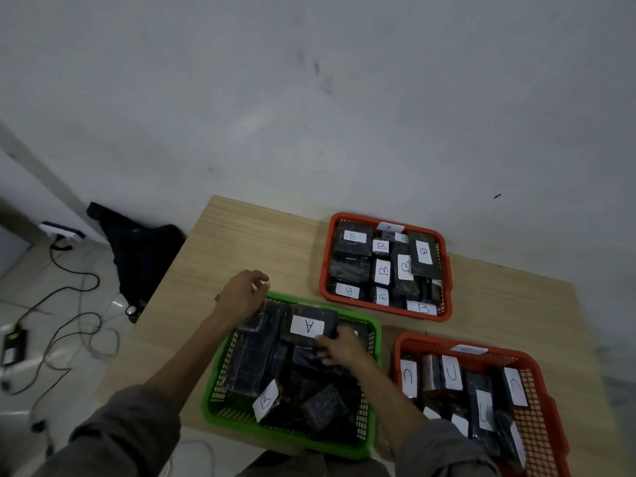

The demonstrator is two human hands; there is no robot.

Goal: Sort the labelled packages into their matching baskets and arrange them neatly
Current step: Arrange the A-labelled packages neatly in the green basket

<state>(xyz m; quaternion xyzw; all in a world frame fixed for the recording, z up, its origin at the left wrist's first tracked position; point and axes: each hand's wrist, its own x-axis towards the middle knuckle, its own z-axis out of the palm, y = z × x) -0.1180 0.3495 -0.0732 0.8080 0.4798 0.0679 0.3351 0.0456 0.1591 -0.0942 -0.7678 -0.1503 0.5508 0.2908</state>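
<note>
Packages wrapped in dark plastic, each with a white paper label, fill the three baskets on the wooden table [268,242], and I work over the green one. At the far left of the frame, on the pale floor, black cables [65,297] loop past a small dark device [13,344], and a dark bag [137,249] slumps against the table's left edge. Lower left of centre, my left hand [242,296] hovers at the far left corner of the green basket [241,421], fingers loosely curled above a dark package [256,320] lying under the palm; I cannot tell whether they actually clasp it. In the near part of that basket a package marked B [266,402] lies tilted among unlabelled dark ones. Just right of centre, my right hand [339,347] pinches the near edge of the package marked A [308,327], thumb and fingers curled around it, holding it raised over the basket's far side. Upper right of centre sits the far orange basket [325,270], packed with packages whose labels all read B. At the lower right, touching the frame's edge, the near orange basket [547,407] holds rows of packages marked C, a loose label perched on its far rim.
</note>
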